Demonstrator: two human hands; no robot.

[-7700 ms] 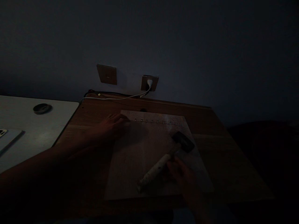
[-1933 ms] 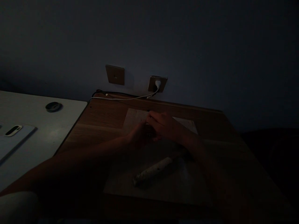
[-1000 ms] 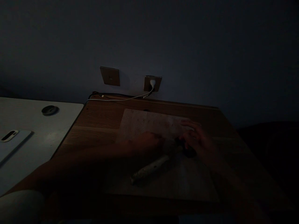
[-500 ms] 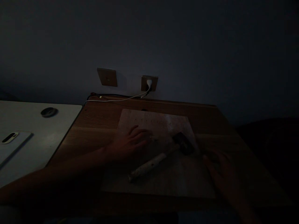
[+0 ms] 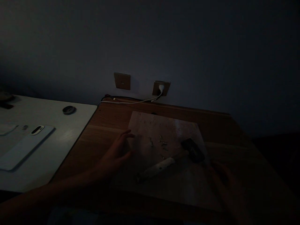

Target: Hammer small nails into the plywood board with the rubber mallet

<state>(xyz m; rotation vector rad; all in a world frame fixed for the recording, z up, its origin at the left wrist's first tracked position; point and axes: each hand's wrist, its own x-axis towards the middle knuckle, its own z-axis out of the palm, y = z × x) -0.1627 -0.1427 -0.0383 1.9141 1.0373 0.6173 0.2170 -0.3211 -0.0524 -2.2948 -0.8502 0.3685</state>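
Note:
The scene is very dark. A pale wooden board (image 5: 150, 125) lies on a brown wooden table (image 5: 107, 122). A mallet (image 5: 173, 157) with a black head and a light handle rests on the board. Several small loose nails (image 5: 161, 142) lie on the board left of the mallet head. My left hand (image 5: 118, 150) lies flat at the board's left edge, fingers stretched out, holding nothing. My right hand (image 5: 222, 178) is a dim shape at the board's right edge, below the mallet head; its fingers are not clear.
A white table (image 5: 53, 140) adjoins on the left, bearing a flat pale device (image 5: 24, 145) and a small round dark object (image 5: 69, 109). On the wall are a switch plate (image 5: 122, 81) and a socket (image 5: 161, 88) with a white plug and cable.
My left hand slid off the board's middle to its left edge, uncovering loose nails. My right hand drew back to the board's right edge. The view shifted left.

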